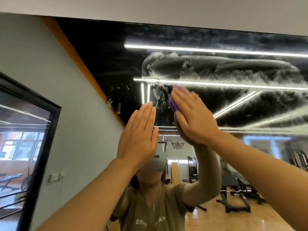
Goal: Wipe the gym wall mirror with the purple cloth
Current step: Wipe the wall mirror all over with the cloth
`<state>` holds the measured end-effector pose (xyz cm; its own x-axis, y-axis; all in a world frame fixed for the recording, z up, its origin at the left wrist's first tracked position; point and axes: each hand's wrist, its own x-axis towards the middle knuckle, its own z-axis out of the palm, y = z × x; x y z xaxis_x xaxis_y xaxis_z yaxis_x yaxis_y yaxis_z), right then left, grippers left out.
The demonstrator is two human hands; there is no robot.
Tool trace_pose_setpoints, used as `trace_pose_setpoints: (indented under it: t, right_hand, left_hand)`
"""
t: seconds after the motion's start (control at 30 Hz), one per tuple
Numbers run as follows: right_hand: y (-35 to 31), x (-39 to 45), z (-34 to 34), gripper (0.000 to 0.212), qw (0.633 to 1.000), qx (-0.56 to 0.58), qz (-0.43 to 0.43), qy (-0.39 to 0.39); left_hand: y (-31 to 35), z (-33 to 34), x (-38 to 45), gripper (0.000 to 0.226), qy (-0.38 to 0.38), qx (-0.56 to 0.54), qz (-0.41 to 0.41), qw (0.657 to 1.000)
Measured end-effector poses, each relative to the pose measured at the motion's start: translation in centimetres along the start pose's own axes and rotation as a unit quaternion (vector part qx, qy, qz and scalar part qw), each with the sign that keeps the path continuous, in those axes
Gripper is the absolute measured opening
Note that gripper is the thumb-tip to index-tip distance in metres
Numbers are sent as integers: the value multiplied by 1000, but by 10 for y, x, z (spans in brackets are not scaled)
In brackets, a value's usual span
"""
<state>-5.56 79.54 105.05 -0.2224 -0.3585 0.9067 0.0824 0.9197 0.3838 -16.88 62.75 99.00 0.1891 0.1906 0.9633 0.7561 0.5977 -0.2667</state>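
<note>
The gym wall mirror (103, 52) fills most of the view ahead and above me, streaked with white smears in its upper right part. My right hand (194, 117) presses flat, fingers straight, on the purple cloth (173, 104) against the glass; only a small edge of cloth shows beside my fingers. My left hand (139, 139) is raised beside it with straight fingers together, palm toward the mirror, holding nothing. Both forearms reach up from the bottom of the view.
A grey wall (70, 114) with an orange stripe borders the mirror on the left. A black-framed window (25, 147) sits at far left, with a wall switch (54, 177) near it. The mirror reflects a person, weight benches and a wooden floor.
</note>
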Motion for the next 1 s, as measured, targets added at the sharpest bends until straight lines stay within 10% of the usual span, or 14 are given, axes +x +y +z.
trace_pose_setpoints:
  t: [0.3,0.73,1.0]
  right_hand:
    - [-8,-91,6,56,976,0,-192,-99]
    - [8,90,-7,67,999,-8,-16,-26]
    - [-22,-6,11,58,971,-10,-218,-103]
  left_hand:
    - [-4,-10,-1,61,-33,12,6,999]
    - [-23,-22,-11,64,-28,45,-61,997]
    - [-26,-23,-12,61,-32,44,-55,997]
